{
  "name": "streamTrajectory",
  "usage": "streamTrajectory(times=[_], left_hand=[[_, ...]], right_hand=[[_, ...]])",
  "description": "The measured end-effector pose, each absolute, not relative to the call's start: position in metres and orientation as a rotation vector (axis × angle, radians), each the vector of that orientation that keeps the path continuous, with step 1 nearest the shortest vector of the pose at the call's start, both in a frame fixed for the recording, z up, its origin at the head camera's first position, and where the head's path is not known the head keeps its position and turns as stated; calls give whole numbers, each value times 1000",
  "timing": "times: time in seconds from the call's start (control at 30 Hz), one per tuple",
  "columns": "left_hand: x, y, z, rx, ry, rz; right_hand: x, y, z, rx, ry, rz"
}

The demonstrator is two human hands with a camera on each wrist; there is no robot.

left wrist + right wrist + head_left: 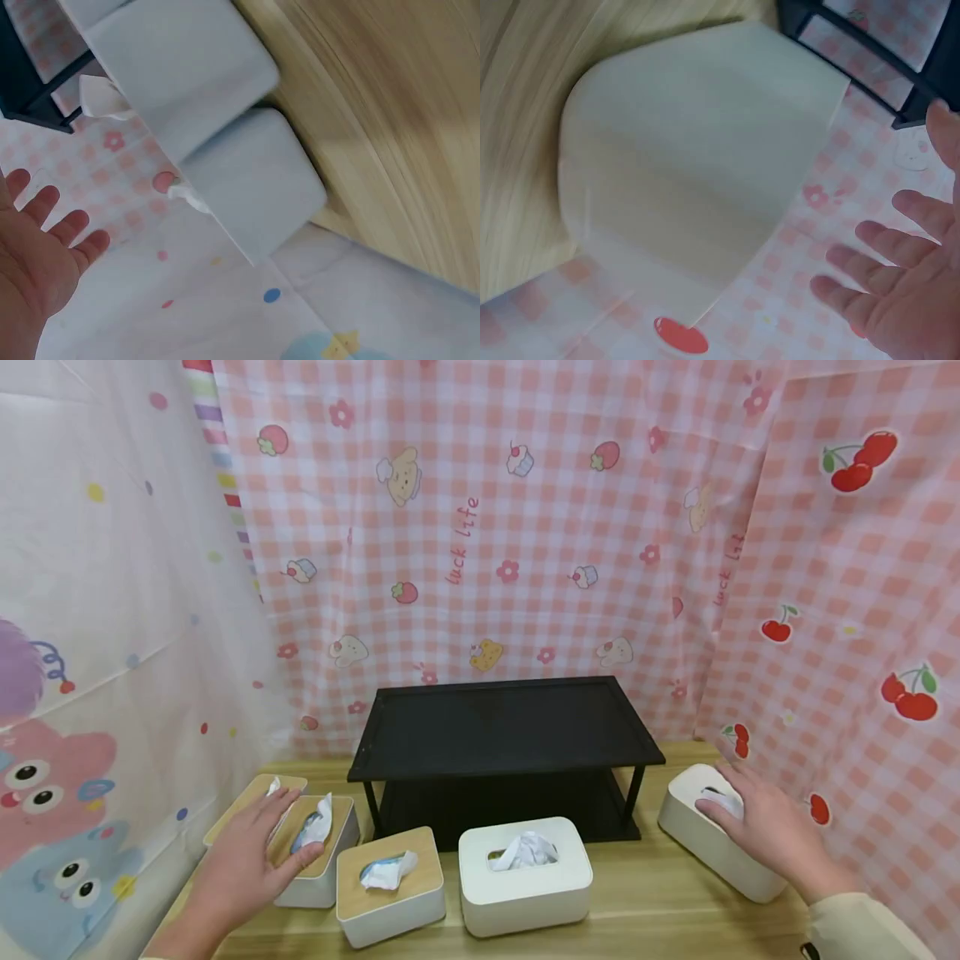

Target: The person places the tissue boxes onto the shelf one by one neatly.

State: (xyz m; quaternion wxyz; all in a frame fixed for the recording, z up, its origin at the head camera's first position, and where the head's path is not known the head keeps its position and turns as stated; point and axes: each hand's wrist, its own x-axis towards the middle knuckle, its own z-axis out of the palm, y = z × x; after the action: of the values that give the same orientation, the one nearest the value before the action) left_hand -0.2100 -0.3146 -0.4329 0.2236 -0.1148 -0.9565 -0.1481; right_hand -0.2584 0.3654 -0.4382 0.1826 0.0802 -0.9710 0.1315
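My left hand (242, 867) hovers with spread fingers over two wood-lidded tissue boxes at the left, the rear one (249, 798) and the nearer one (342, 817). In the left wrist view that hand (39, 259) is apart from the white box sides (251, 176). Over the white tissue box (705, 837) at the right, my right hand (776, 827) has its fingers extended. The right wrist view shows a gap between this hand (907, 281) and the box (697, 161). Neither hand holds anything. White tissue pokes out of each box.
Between the hands stand another wood-lidded tissue box (408, 845) and a white tissue box (525, 903). Behind them is a black two-tier rack (498, 727) on the wooden table (637, 910). Patterned curtains (480, 543) enclose the back and sides.
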Motion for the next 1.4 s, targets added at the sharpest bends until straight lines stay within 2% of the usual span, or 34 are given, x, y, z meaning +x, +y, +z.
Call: streamTrajectory(times=[0.4, 0.67, 0.97, 1.4], left_hand=[[-195, -287, -434, -284, -2393, -643], [-175, -245, -444, -227, -2342, -774], [-166, -207, -455, -152, -2392, -962], [-164, -171, -465, -119, -2494, -1211]], right_hand=[[-243, 326, -435, 198, -2525, 616], [-232, 298, -440, 242, -2429, 705], [-218, 264, -459, 266, -2443, 870], [-209, 250, -467, 213, -2565, 1037]])
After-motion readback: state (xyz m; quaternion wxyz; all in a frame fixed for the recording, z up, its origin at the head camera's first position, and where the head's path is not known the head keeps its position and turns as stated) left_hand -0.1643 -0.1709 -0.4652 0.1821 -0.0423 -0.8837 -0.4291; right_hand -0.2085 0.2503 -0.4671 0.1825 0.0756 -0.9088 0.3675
